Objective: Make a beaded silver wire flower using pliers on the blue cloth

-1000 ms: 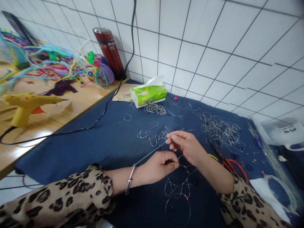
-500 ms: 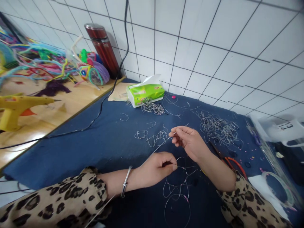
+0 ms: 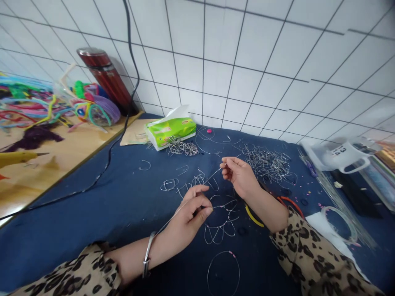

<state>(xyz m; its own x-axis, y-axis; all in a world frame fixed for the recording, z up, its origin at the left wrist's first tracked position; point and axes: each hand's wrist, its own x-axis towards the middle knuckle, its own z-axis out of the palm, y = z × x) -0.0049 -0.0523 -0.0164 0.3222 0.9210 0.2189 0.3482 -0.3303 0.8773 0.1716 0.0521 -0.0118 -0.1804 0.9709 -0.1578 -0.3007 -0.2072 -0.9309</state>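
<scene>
My right hand (image 3: pixel 239 174) pinches the upper end of a long thin metal wire (image 3: pixel 213 174) between thumb and fingertips. That wire slants down to the left, past my left hand (image 3: pixel 189 216) and along its wrist. My left thumb and fingers are closed at the edge of a wire flower frame (image 3: pixel 217 227), a beaded ring with several looped petals. Part of the frame's upper left is hidden by the fingertips. Below it on the blue cloth lies a separate wire ring (image 3: pixel 208 267) with a few pink beads.
A tangled wire pile (image 3: pixel 267 162) lies beyond my right hand. Bent wire pieces (image 3: pixel 169 185) and a green tissue pack (image 3: pixel 171 130) are ahead. Orange-handled pliers (image 3: pixel 291 203) lie partly under my right forearm. A white mug (image 3: pixel 348 156) stands right; a black cable (image 3: pixel 108 162) crosses left.
The view has swung to the right. My left hand has shifted its fingers, the upper ones lifting a little along the long wire. The lone ring now lies apart from the flower frame.
</scene>
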